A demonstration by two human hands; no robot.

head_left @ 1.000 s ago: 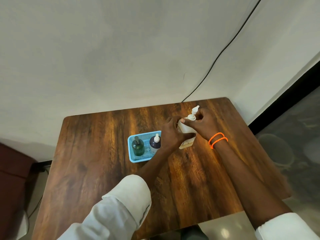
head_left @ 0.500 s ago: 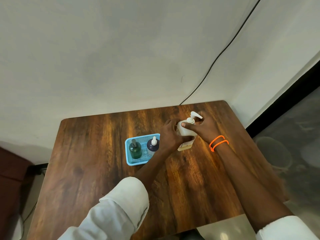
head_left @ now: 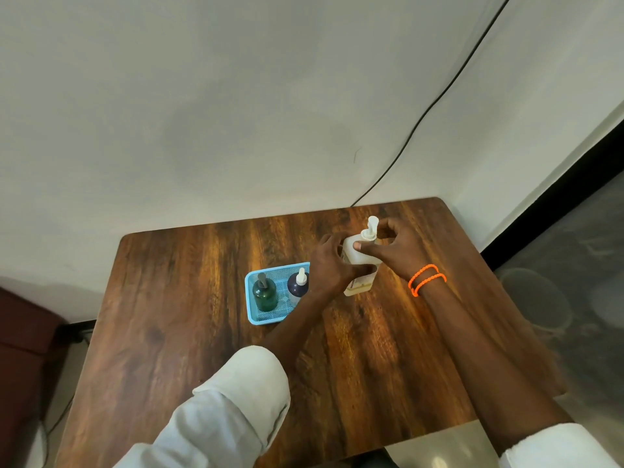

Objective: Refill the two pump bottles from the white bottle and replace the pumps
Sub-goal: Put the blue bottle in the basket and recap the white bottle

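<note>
The white bottle (head_left: 358, 255) stands upright on the wooden table (head_left: 202, 332), right of a blue mesh tray (head_left: 251, 298). My left hand (head_left: 332, 265) grips the bottle's body from the left. My right hand (head_left: 395, 251) curls round its neck, thumb on the shoulder and fingers behind the white pump head (head_left: 370, 228). In the tray stand a dark green pump bottle (head_left: 265, 293) with a grey pump and a dark blue pump bottle (head_left: 297, 287) with a white pump, both upright with pumps on.
The table stands against a white wall in a corner. A black cable (head_left: 422, 119) runs down the wall to the table's back edge. Grey floor (head_left: 574, 265) lies to the right, and a dark red seat (head_left: 23, 349) sits at the left.
The pump head has turned: its spout pointed right half a second ago and now points away. My hands stay on the white bottle. The view has shifted slightly.
</note>
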